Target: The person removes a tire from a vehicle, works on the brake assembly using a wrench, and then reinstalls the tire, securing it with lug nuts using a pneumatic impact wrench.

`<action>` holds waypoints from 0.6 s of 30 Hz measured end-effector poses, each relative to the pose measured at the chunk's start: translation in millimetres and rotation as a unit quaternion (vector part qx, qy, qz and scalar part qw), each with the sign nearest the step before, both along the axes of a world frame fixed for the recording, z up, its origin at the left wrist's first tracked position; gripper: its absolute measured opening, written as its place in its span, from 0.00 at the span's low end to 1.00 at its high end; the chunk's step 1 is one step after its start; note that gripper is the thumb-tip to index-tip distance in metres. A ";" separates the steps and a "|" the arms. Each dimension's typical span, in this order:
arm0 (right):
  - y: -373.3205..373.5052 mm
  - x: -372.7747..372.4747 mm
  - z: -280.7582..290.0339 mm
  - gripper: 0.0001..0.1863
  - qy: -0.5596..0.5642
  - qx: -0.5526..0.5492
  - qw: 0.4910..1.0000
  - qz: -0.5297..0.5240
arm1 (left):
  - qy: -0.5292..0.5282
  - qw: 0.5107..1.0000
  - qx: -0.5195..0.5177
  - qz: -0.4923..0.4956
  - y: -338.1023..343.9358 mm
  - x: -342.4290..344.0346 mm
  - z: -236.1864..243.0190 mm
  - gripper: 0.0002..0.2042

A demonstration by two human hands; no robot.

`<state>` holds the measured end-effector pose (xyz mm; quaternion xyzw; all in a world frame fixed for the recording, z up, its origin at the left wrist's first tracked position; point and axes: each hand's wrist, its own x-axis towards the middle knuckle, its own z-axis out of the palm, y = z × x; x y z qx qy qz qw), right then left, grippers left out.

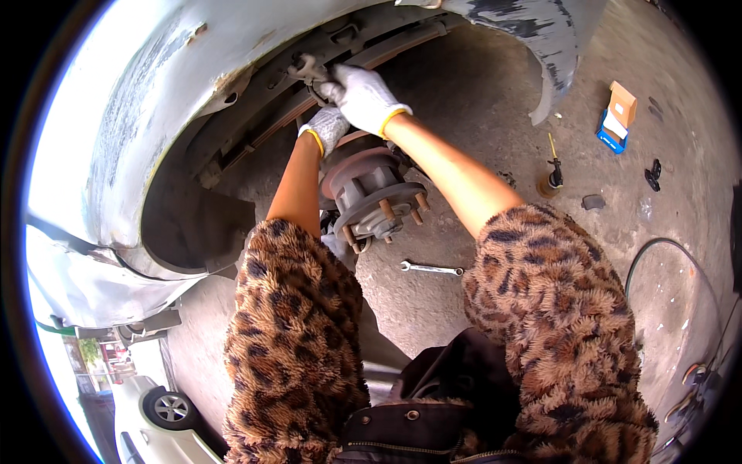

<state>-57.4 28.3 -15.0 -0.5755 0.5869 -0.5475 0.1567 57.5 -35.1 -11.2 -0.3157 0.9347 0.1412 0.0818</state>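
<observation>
Inside the pale-grey fender (174, 58), your white-gloved right hand (366, 99) half-hides a grey metal fitting (310, 69) slanting up-left, left hand (328, 129) just below. I can't tell either grip

V. bright glare L; wheel arch (195, 224) dim.

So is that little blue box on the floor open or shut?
It's open. The box's brown lid stands up, and you can see something white inside; I can't tell what.
</observation>
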 end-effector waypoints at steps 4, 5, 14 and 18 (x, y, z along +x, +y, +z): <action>-1.1 -38.9 -17.4 0.16 -0.141 -0.070 0.983 -0.097 | 0.128 0.970 0.147 0.148 15.3 -6.8 6.1 0.24; 0.4 -47.9 -25.7 0.11 -0.373 -0.052 0.927 0.007 | 0.133 0.965 0.159 0.162 18.1 -7.3 7.5 0.24; -2.1 -75.6 -95.1 0.10 -0.799 -0.068 0.595 0.052 | 0.126 0.959 0.177 0.183 22.1 -9.9 12.2 0.23; -1.2 -71.8 -81.8 0.09 -0.774 -0.055 0.631 0.017 | 0.144 0.953 0.191 0.188 25.2 -9.1 12.8 0.24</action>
